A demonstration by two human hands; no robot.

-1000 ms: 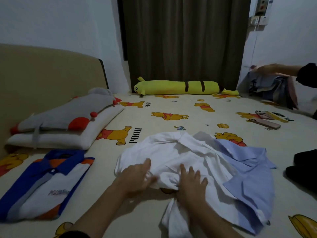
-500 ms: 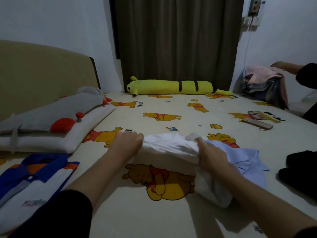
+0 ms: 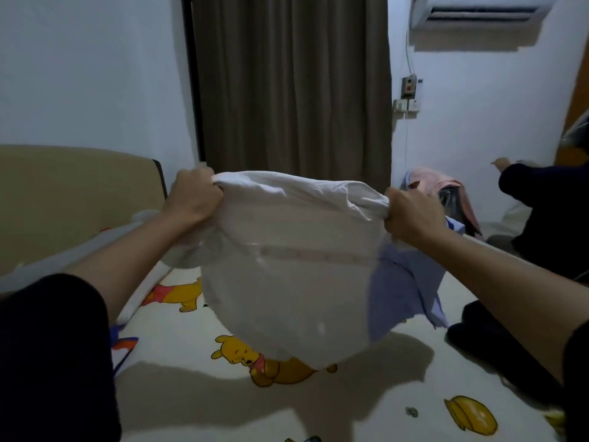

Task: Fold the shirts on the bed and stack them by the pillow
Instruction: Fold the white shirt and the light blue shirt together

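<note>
White shirt held up, ready to be spread for folding

Shirt work is at its opening step. The white shirt [image 3: 287, 266] hangs in the air above the middle of the bed [image 3: 366, 403], stretched between two fists. The left hand [image 3: 194, 197] has its fingers curled tight round a bunch of cloth at the shirt's upper left edge, and the right hand [image 3: 411, 215] grips a like bunch at the upper right. Cloth between them sags and billows, and its lower part looks blurred, so I judge it is being shaken out rather than held quiet. No fold has been made in it yet.

A pale blue shirt [image 3: 401, 288] lies or trails just behind the white one on its right side; whether the two touch I cannot tell. The pillow [image 3: 140, 218] is at the far left by the headboard [image 3: 79, 193], mostly hidden by the left forearm. At the near left edge a sliver of blue and orange garment [image 3: 122, 341] shows, too little to tell its state.

Next, to my judgement, the white shirt needs laying flat on the bare sheet near the person, smoothed, with sleeves brought in before the body is doubled. Care is needed that the blue shirt is not dragged along under it. Another person's dark sleeve [image 3: 541, 186] is at the far right, well apart.
</note>
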